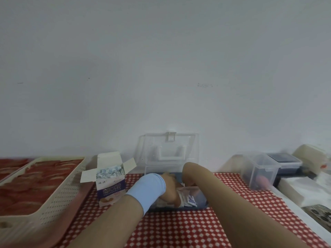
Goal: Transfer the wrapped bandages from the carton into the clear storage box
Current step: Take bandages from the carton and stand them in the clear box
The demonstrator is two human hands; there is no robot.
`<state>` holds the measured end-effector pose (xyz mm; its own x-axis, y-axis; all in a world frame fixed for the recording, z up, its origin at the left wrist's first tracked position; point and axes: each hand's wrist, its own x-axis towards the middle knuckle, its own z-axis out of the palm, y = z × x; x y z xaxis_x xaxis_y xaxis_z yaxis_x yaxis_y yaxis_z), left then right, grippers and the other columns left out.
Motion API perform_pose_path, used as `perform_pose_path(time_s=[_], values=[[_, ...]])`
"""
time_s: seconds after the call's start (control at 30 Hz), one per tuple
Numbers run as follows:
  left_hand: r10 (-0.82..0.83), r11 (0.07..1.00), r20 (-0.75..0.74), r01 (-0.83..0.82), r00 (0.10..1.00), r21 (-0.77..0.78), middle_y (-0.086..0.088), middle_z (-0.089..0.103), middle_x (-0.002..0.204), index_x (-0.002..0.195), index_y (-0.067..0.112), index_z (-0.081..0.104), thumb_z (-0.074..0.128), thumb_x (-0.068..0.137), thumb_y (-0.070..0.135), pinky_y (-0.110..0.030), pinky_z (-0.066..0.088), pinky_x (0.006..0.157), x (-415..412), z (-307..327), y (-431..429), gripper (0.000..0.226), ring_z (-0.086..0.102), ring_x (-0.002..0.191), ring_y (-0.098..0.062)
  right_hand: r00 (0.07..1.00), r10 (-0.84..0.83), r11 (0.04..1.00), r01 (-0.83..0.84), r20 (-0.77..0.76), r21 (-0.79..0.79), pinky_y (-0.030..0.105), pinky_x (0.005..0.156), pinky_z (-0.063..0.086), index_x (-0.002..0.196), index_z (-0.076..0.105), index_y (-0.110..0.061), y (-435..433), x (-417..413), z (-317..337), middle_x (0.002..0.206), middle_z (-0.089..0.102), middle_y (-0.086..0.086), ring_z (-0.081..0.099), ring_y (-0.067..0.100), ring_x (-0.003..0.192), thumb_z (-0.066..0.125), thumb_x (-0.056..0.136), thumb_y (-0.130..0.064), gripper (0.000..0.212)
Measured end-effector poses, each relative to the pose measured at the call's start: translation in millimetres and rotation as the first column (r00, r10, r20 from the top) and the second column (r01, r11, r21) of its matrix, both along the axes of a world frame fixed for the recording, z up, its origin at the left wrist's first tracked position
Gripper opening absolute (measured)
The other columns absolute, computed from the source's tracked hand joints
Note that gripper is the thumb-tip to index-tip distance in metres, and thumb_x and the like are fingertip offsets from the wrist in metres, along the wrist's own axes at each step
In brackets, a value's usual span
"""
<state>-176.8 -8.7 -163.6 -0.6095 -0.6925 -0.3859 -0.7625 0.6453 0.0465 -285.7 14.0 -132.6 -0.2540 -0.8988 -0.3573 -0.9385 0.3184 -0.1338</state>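
An open white and purple carton (110,187) stands left of centre, with several wrapped bandages (109,171) showing in its top. To its right is the clear storage box (200,203), its lid (170,149) tipped back against the wall. Both my arms reach into this box. My left hand (170,191), with a light blue band on the wrist, grips a bunch of wrapped bandages (188,199) low inside the box. My right hand (186,174) dips into the box behind the left hand, and its fingers are hidden.
A beige perforated basket (53,190) lies on a pink tray at the left. At the right are a small clear container (259,170), a dark-lidded box (283,159) and white paper packs (297,188). A red checkered cloth (179,228) covers the table, and a white wall is close behind.
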Motion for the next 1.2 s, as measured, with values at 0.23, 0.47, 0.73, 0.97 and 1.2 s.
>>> perform_pose_path(time_s=[0.23, 0.47, 0.73, 0.97, 1.2], values=[[-0.039, 0.999, -0.108, 0.042, 0.993, 0.023, 0.001, 0.043, 0.151, 0.149, 0.035, 0.037, 0.065, 0.087, 0.043, -0.044, 0.040, 0.110, 0, 5, 3, 0.068, 0.046, 0.132, -0.028, 0.856, -0.203, 0.970, 0.242, 0.476, -0.020, 0.056, 0.092, 0.055, 0.124, 0.056, 0.009, -9, -24, 15, 0.119, 0.063, 0.027, 0.067, 0.046, 0.099, 0.046, 0.102, -0.013, 0.033], [-0.047, 0.998, -0.084, 0.050, 0.995, 0.030, -0.007, 0.061, 0.125, 0.129, 0.021, 0.058, 0.065, 0.086, 0.044, -0.044, 0.050, 0.099, -14, -3, 7, 0.049, 0.059, 0.110, -0.027, 0.710, -0.271, 0.939, 0.344, 0.650, 0.016, 0.051, 0.116, 0.030, 0.156, 0.020, -0.001, -5, -22, 1, 0.156, 0.032, 0.024, 0.032, 0.043, 0.143, 0.036, 0.106, -0.045, 0.068], [0.062, 0.994, -0.106, -0.052, 0.992, 0.095, -0.005, 0.063, 0.114, 0.115, 0.024, 0.059, 0.065, 0.080, 0.050, -0.041, 0.053, 0.093, -15, -13, -2, 0.044, 0.061, 0.100, -0.025, 0.704, -0.289, 0.930, 0.369, 0.648, 0.014, 0.048, 0.109, 0.043, 0.153, 0.027, -0.005, -13, -20, -11, 0.147, 0.043, 0.022, 0.049, 0.038, 0.130, 0.040, 0.105, -0.045, 0.064], [0.005, 0.997, -0.125, 0.006, 0.992, 0.082, -0.006, 0.065, 0.114, 0.120, 0.022, 0.061, 0.062, 0.088, 0.044, -0.036, 0.051, 0.088, -13, -15, -1, 0.039, 0.062, 0.099, -0.026, 0.749, -0.221, 0.946, 0.321, 0.624, -0.050, 0.041, 0.099, 0.049, 0.142, 0.042, -0.001, -14, -23, -17, 0.104, 0.051, 0.012, 0.053, 0.025, 0.088, 0.043, 0.106, -0.024, 0.044], [-0.001, 0.998, -0.124, 0.009, 0.992, 0.065, -0.003, 0.065, 0.103, 0.106, 0.024, 0.060, 0.063, 0.082, 0.051, -0.040, 0.052, 0.089, -14, -17, -6, 0.036, 0.062, 0.092, -0.025, 0.884, -0.132, 0.980, 0.184, 0.449, -0.074, 0.046, 0.110, 0.043, 0.142, 0.045, 0.002, -8, -14, -7, 0.091, 0.046, 0.007, 0.050, 0.025, 0.090, 0.041, 0.103, -0.013, 0.042]])
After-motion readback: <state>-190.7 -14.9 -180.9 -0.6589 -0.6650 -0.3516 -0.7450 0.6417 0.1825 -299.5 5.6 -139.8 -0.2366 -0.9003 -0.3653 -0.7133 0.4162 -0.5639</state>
